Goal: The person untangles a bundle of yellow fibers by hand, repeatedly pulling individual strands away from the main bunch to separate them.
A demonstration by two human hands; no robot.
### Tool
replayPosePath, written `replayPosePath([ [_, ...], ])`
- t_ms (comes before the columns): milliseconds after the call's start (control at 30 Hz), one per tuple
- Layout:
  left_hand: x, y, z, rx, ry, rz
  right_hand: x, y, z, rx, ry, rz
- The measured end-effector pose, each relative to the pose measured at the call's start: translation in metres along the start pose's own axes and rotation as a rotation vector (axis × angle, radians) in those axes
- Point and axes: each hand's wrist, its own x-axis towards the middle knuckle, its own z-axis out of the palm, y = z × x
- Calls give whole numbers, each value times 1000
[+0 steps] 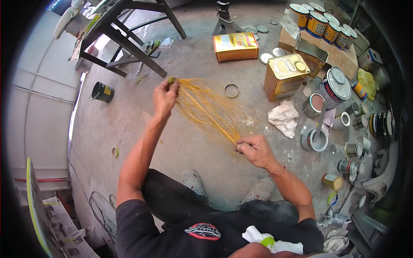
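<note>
Stretched between my hands is a loose bundle of thin yellow strands (205, 107), like straw or fibre, fanned out in the middle. My left hand (165, 98) is closed on its upper left end, where a dark greenish knob or knot sticks up past the fingers. At the lower right end my right hand (254, 150) pinches the gathered strands between thumb and fingers. The bundle hangs above the concrete floor (172, 146), in front of my knees. I cannot make out exactly what the strands are made of.
On the right stand a square metal can (286, 77), an open grey paint can (315, 140), a crumpled white cloth (283, 119) and several other cans. A thinner can (235, 46) lies farther off. Left are a dark trestle (122, 41) and a tipped dark can (102, 92).
</note>
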Motion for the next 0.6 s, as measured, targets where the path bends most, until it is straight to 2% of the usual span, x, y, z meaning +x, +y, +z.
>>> replayPosePath([
  [67,30,-33,-54,63,151,-42,-12,7,-6,-29,-25,-4],
  [167,59,-109,-146,427,539,-134,-20,17,-26,-74,-61,33],
  [200,58,-120,-168,489,631,-176,-21,19,-37,-100,-74,74],
  [267,46,-113,-200,442,948,-415,-29,27,-66,-96,-61,160],
  [300,33,-121,-216,439,956,-416,-36,40,-87,-32,43,126],
  [333,24,-131,-230,354,909,-418,-37,49,-101,34,156,84],
  [367,22,-136,-237,279,851,-422,-34,44,-101,40,161,81],
  [433,18,-110,-193,-20,214,-306,-28,26,-99,88,365,77],
  [467,15,-79,-159,4,70,-273,-22,17,-94,88,358,74],
  [533,4,-14,-100,20,-189,-256,-8,-3,-73,-142,150,4],
  [600,-9,35,-60,-18,-401,-230,4,-16,-46,-195,14,-94],
])
